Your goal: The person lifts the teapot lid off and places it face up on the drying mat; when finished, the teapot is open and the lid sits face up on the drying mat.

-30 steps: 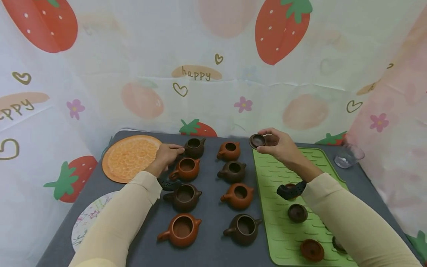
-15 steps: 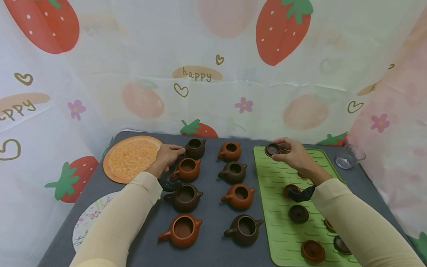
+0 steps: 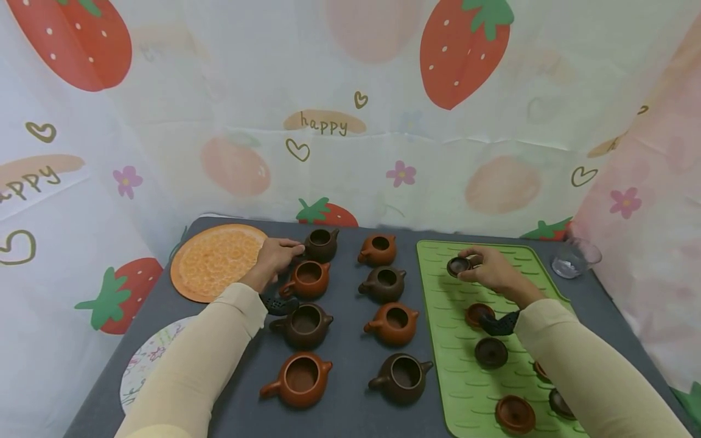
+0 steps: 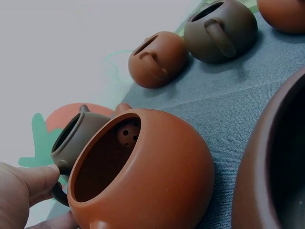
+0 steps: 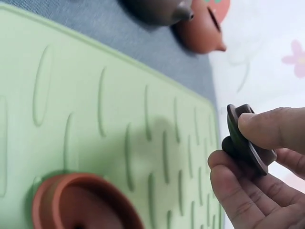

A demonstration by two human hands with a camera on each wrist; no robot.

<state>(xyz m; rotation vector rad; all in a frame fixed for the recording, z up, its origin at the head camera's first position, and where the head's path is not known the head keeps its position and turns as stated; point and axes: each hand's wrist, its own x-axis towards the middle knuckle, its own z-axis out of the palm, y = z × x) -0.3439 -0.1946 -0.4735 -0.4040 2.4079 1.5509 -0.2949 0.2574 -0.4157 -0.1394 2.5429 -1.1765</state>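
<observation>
My right hand point(image 3: 490, 267) pinches a dark brown teapot lid point(image 3: 459, 266) by its edge, hollow side up, above the far part of the green mat point(image 3: 449, 377). In the right wrist view the lid point(image 5: 248, 140) is tilted between thumb and fingers, its knob toward the mat. My left hand point(image 3: 274, 258) pinches the handle of the dark teapot point(image 3: 321, 244) at the far left; its thumb point(image 4: 45, 176) shows on that handle in the left wrist view. An orange-brown teapot point(image 3: 308, 280) without a lid stands just in front of it.
Several more lidless teapots stand in two columns, including a dark one point(image 3: 404, 378). On the mat lie several lids, such as a reddish one point(image 3: 515, 415) and a dark one point(image 3: 491, 353). An orange round placemat point(image 3: 213, 261), a patterned placemat point(image 3: 148, 359) and a glass cup point(image 3: 569, 261) sit at the sides.
My right hand has carried the dark lid rightward and nearer, from beyond the mat's far left corner to over the mat. The left hand has stayed at the teapot's handle.
</observation>
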